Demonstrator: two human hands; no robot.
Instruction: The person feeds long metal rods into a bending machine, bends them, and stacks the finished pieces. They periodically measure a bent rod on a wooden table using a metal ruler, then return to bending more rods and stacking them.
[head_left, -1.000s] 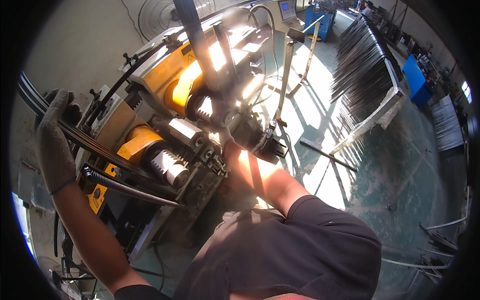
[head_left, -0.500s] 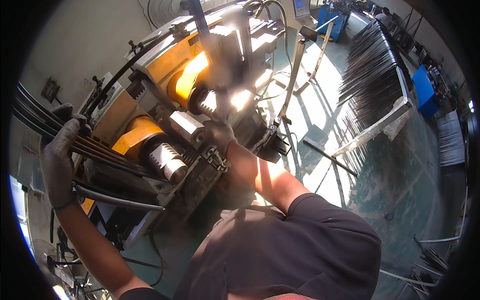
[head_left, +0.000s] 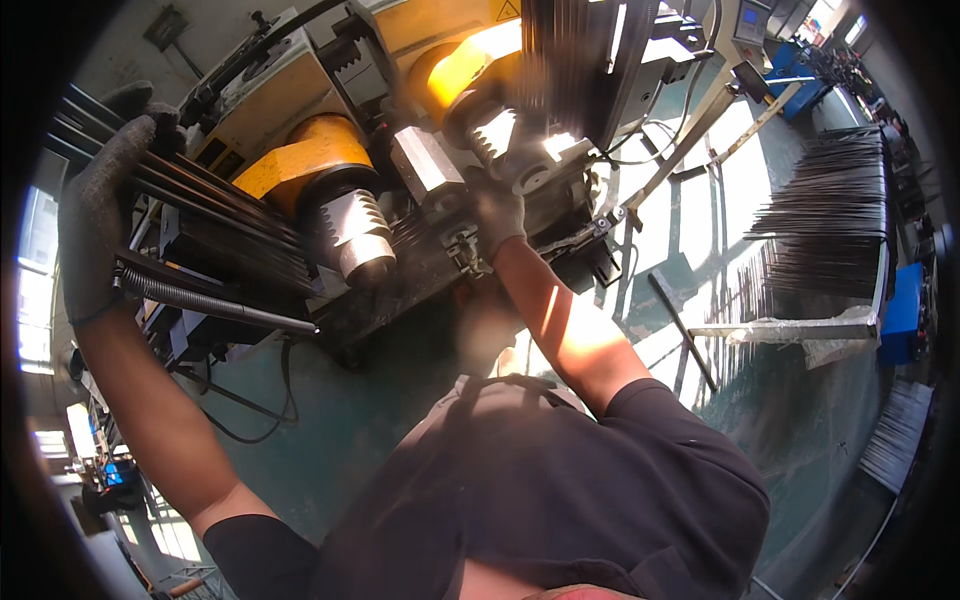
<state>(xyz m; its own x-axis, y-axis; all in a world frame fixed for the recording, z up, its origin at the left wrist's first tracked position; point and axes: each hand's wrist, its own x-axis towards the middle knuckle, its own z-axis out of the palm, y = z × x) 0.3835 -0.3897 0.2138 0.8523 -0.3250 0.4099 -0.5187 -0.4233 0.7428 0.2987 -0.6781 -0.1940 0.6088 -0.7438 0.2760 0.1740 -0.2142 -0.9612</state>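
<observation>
My left hand [head_left: 98,200], in a grey work glove, is closed round a bundle of thin dark metal rods [head_left: 225,205] at the left side of a machine. The rods slope down to the right, toward a toothed steel cylinder [head_left: 352,238] in front of a yellow clamp housing [head_left: 300,165]. A ribbed spring [head_left: 215,303] runs just below them. My right hand [head_left: 498,212], also gloved, reaches into the machine beside a bright steel block [head_left: 428,162]. Its fingers are in shadow and partly hidden, so their grip does not show.
A second yellow housing [head_left: 470,75] with a toothed cylinder [head_left: 497,135] stands farther right. Slanted metal arms [head_left: 690,140] rise beyond it. On the right, a rack [head_left: 800,330] carries many thin dark rods [head_left: 825,215]. A loose bar [head_left: 682,330] lies on the floor.
The view has turned, so the machine and rack appear farther right. My left hand keeps hold of the rods, and my right hand stays beside the steel block.
</observation>
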